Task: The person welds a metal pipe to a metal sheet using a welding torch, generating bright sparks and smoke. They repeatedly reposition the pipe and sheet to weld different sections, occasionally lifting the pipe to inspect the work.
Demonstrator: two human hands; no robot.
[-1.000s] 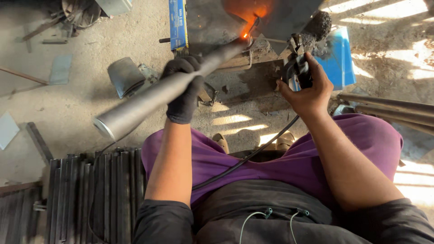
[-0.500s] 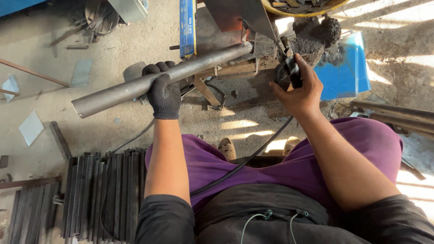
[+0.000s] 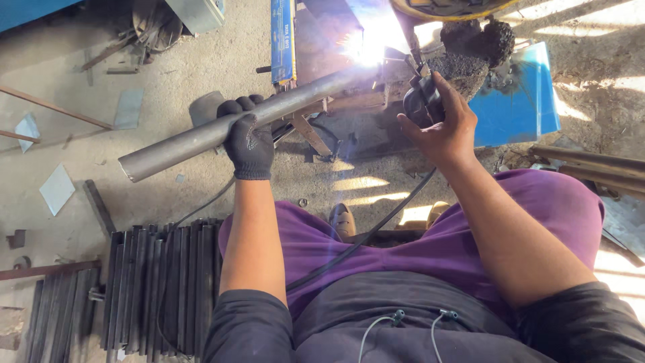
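Your left hand point(image 3: 247, 140), in a black knit glove, has its grip wrapped tight around the long grey steel pipe point(image 3: 222, 128), fingers curled over the top, left of frame centre. The pipe runs from its free end at middle left up and to the right, tilted, into the white welding glare point(image 3: 368, 42) at top centre. Its far end is lost in that glare.

Your right hand point(image 3: 440, 121), bare, has its grip pinched shut on the black electrode holder point(image 3: 420, 102), upper right of centre. The holder's tip points up toward the glare; the rod itself cannot be made out. A black cable point(image 3: 376, 228) drops from the holder down across your purple trousers point(image 3: 470, 228) toward lower centre.

Around the weld:
- rusty metal frame point(image 3: 316, 128) just beneath the pipe, touching it as far as can be told
- blue flat panel point(image 3: 517, 107) to the right of your right hand, on the floor
- blue upright box point(image 3: 283, 40) at top centre, left of the glare

Lower left: a stack of dark flat steel bars point(image 3: 154, 282) lying side by side on the concrete floor point(image 3: 80, 195). Small grey sheet offcuts point(image 3: 56, 189) lie at far left.
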